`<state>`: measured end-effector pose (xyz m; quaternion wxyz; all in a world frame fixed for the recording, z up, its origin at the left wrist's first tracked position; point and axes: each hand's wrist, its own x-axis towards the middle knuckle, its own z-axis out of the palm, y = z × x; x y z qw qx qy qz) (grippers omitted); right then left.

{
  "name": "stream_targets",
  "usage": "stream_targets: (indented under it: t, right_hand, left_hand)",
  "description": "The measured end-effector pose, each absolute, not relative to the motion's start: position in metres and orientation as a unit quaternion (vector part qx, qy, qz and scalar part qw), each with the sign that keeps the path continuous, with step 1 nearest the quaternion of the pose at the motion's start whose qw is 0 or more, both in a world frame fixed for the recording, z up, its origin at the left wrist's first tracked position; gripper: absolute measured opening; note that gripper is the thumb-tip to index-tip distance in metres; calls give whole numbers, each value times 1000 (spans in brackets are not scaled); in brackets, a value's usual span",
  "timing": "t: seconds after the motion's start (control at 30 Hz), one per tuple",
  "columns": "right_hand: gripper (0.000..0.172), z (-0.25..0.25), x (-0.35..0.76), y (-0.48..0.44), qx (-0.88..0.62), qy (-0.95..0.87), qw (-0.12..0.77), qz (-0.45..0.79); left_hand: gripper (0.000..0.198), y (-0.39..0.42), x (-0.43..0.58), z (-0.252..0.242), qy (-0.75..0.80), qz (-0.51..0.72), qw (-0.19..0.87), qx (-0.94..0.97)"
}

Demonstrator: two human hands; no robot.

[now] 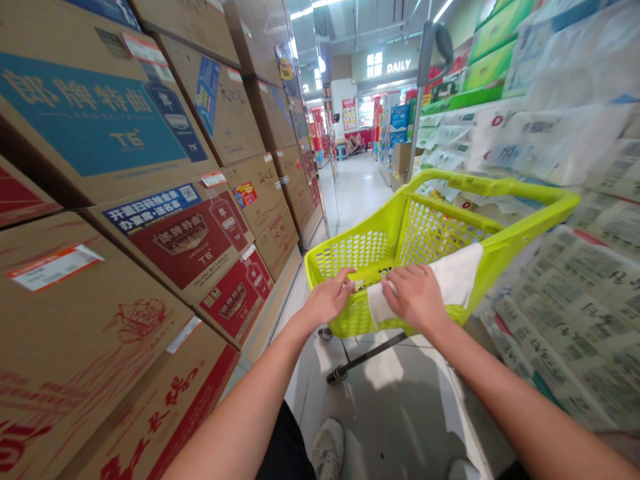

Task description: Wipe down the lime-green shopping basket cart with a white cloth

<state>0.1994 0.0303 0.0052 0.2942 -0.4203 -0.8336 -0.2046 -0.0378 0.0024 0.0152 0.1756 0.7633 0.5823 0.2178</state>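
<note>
A lime-green plastic shopping cart (357, 250) stands at an angle in front of me, its handle (543, 193) toward the upper right. My left hand (330, 298) rests at the near rim of the basket, fingers curled over the edge. Along the same rim hangs a white cloth (457, 277), draped over the side. My right hand (416, 293) has its fingers bent around the cloth and the rim beneath it. The undersides of both hands are hidden.
Stacked cardboard boxes (195, 240) line the left side. On the right rise piles of plastic-wrapped white packages (565, 313). A grey post (419, 100) stands beyond the cart. The tiled aisle (357, 183) runs ahead, with a blue stool (342, 151) farther back.
</note>
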Motion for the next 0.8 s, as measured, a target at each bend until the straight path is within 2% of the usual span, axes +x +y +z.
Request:
stream_targets:
  t: [0.17, 0.3, 0.43, 0.67, 0.8]
  right_hand:
    - [30, 1, 174, 12, -362, -875, 278, -159]
    - [33, 10, 230, 52, -440, -827, 291, -194]
    - [28, 14, 264, 74, -488, -771, 330, -244]
    - [27, -1, 182, 12, -370, -865, 295, -166]
    - [28, 2, 191, 22, -356, -878, 279, -158]
  left_hand:
    - [60, 9, -48, 14, 573, 205, 189, 770]
    - [64, 7, -49, 18, 569, 134, 178, 791]
    - [62, 2, -43, 20, 570, 148, 162, 792]
    - [61, 5, -37, 20, 567, 138, 148, 799]
    - [62, 8, -41, 20, 570, 128, 157, 796]
